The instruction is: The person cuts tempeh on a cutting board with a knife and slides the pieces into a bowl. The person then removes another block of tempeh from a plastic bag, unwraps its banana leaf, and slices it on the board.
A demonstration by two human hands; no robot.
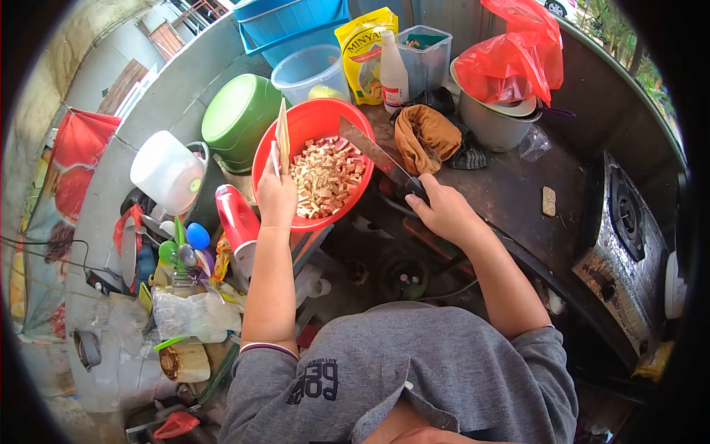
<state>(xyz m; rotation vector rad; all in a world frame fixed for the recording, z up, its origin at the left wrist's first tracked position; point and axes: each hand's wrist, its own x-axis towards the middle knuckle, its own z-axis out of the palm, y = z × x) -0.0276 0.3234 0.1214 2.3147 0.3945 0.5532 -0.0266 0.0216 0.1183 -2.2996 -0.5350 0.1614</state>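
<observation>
A red basin (pixel 260 159) stands before me, tilted toward me, with many small diced pink-and-beige pieces (pixel 325 181) heaped inside. At the basin's left side my left hand (pixel 277 198) is closed on a pale wooden cutting board (pixel 283 140), held upright and seen nearly edge-on. My right hand (pixel 444 209) grips a knife (pixel 373 152) by its dark handle. Its broad blade points up and left, with the tip over the basin's right rim. Part of the left hand's grip is hidden behind its back.
Behind the basin stand a green tub (pixel 240 122), a yellow oil pouch (pixel 366 55) and a white bottle (pixel 393 74). A brown cloth (pixel 425 137) and a pot with a red bag (pixel 495 122) lie to the right. A gas stove (pixel 625 244) stands far right; utensils (pixel 181 251) crowd the left.
</observation>
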